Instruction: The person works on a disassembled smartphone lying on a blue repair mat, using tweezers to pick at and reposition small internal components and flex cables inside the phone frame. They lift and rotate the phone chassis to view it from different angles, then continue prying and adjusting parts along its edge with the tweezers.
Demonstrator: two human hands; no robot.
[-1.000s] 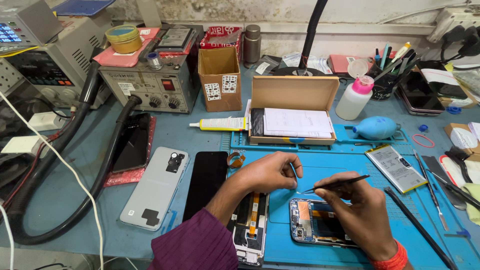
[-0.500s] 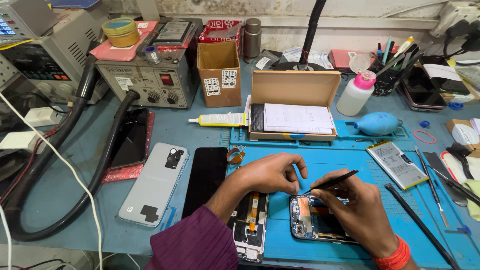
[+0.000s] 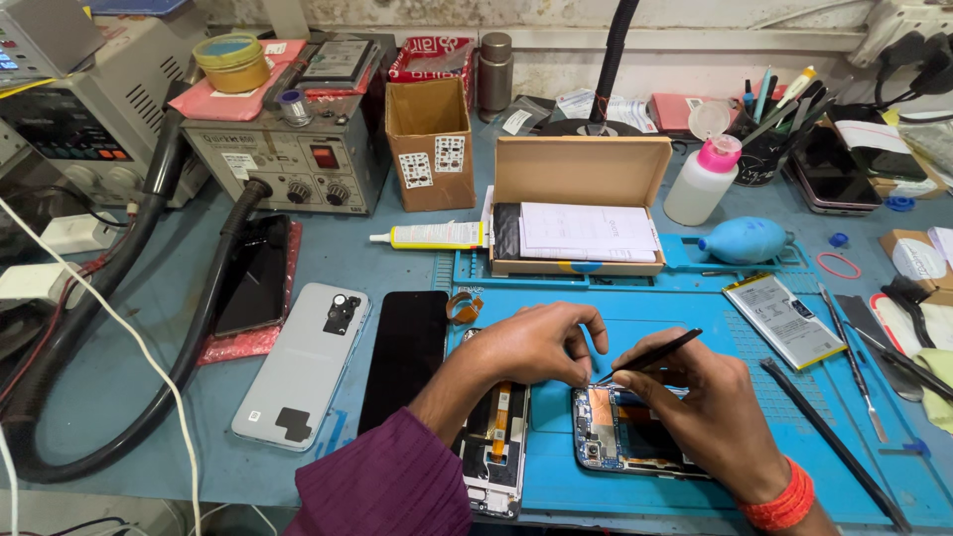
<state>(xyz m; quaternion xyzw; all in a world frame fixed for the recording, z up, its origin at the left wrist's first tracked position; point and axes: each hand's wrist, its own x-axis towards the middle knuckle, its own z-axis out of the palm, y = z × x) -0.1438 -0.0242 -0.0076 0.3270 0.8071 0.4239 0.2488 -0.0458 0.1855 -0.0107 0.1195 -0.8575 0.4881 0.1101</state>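
An opened phone (image 3: 608, 435) with its board exposed lies on the blue work mat (image 3: 695, 308). My right hand (image 3: 710, 402) rests over it and grips a thin black tool (image 3: 657, 351), whose tip points left at the phone's top edge. My left hand (image 3: 536, 345) is just left of that tip. Its fingertips are bunched at the phone's upper corner, and I cannot see whether they pinch anything. A second stripped phone frame (image 3: 496, 442) lies under my left forearm.
A black screen panel (image 3: 405, 349), a grey back cover (image 3: 303, 365) and a dark phone (image 3: 253, 276) lie to the left. A battery (image 3: 784, 320), long tools (image 3: 852, 359), an open cardboard box (image 3: 581, 203), a glue tube (image 3: 429, 236), a blue blower (image 3: 747, 239) and bench instruments (image 3: 288, 159) with thick hoses surround the mat.
Both hands stay over the opened phone. My left fingertips have closed in a little toward the tool tip, and the tool has tilted slightly.
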